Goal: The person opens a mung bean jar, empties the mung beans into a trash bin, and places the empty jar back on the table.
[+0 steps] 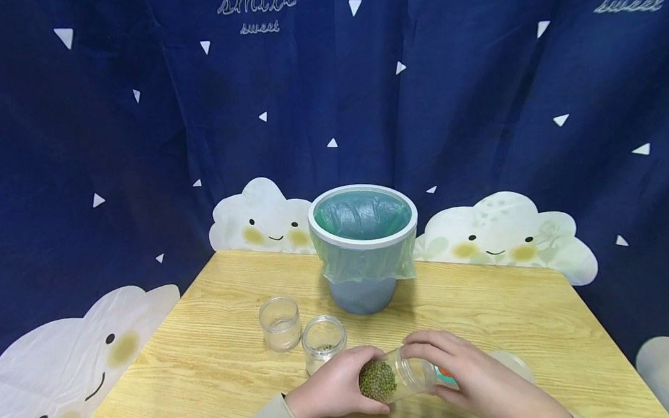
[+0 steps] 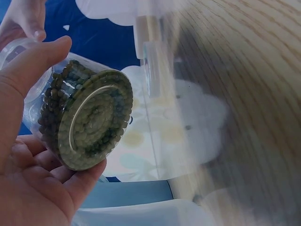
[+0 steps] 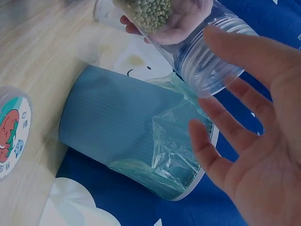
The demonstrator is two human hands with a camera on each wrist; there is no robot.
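My left hand (image 1: 338, 385) grips a clear plastic jar (image 1: 407, 373) round its bottom end. Green beans (image 1: 377, 381) are gathered at that end, and the jar lies tilted on its side with its uncovered mouth to the right. In the left wrist view the beans (image 2: 94, 120) press against the round base, between thumb and fingers. My right hand (image 1: 468, 377) is at the mouth, thumb and fingers spread loosely either side of the rim. Past its fingers, a lid with a strawberry picture (image 3: 11, 136) lies on the table, partly hidden in the head view.
A second clear jar (image 1: 279, 326) stands on the left. Beside it, a third jar (image 1: 324, 336) holds a little dark content at its bottom. Behind them is a blue-grey bin (image 1: 360, 294) with a green liner. A clear lid (image 1: 513, 362) lies behind my right hand.
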